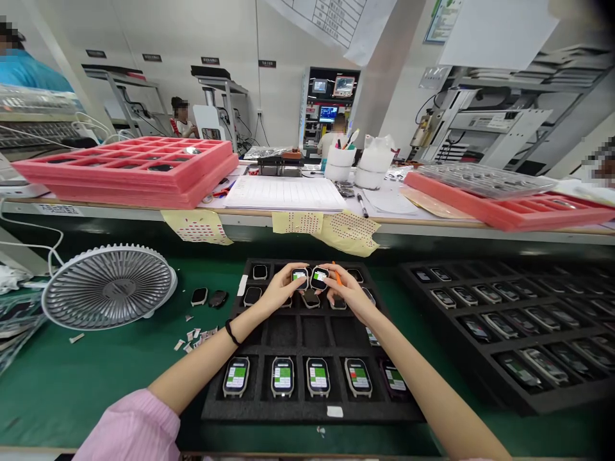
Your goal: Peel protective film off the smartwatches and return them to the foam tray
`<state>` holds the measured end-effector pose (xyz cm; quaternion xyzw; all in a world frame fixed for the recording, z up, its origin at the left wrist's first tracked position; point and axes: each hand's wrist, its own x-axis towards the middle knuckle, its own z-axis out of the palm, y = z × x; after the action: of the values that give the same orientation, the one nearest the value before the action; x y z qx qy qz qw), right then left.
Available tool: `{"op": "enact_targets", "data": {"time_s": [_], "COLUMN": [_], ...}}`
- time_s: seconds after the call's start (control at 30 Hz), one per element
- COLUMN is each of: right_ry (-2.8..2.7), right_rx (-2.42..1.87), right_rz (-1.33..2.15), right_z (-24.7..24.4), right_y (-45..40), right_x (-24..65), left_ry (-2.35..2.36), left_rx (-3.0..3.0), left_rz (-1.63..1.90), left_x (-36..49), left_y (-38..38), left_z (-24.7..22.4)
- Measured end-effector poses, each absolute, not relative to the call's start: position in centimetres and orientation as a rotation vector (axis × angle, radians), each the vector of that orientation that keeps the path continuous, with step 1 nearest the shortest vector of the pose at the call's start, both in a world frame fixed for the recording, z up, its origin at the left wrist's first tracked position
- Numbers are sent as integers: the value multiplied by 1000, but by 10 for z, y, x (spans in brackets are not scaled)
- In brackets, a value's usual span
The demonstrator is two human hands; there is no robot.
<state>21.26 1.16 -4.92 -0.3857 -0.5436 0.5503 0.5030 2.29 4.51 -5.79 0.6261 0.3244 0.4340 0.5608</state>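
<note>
A smartwatch (pixel 299 277) sat pinched in the fingertips of the left hand (pixel 281 289), and a second smartwatch (pixel 318 278) was gripped likewise by the right hand (pixel 343 289), with an orange stick (pixel 337 274) showing beside its fingers. The hands nearly met above the upper rows of a black foam tray (pixel 312 415) on a green work mat (pixel 96 378). Other watches (pixel 282 376) filled compartments there; a grey desk fan (pixel 108 287) and paper scraps (pixel 192 339) lay left.

Foam tray (pixel 312 413): matt black, 6 o'clock;
Smartwatch screens (pixel 282 378): glossy glass;
Bench mat (pixel 96 384): smooth green;
Fan (pixel 108 285): grey plastic, 9 o'clock
</note>
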Motion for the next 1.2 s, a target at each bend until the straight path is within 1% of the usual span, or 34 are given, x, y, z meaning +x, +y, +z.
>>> {"op": "enact_targets", "data": {"time_s": [0.7,0.87,1.2], "right_ry": [-1297,-1248,-1231], "right_rx": [-974,-923,-946], "right_rz": [1256,1292,1279], "right_z": [-50,-50,-51], "right_y": [12,13,13], "right_x": [212,213,213], "left_ry": [793,793,752], "left_rx": [1422,1384,1377], "left_rz": [973,959,999], "left_x": [24,23,22], "left_y": [43,41,41], "left_z": [-57,-52,-53]}}
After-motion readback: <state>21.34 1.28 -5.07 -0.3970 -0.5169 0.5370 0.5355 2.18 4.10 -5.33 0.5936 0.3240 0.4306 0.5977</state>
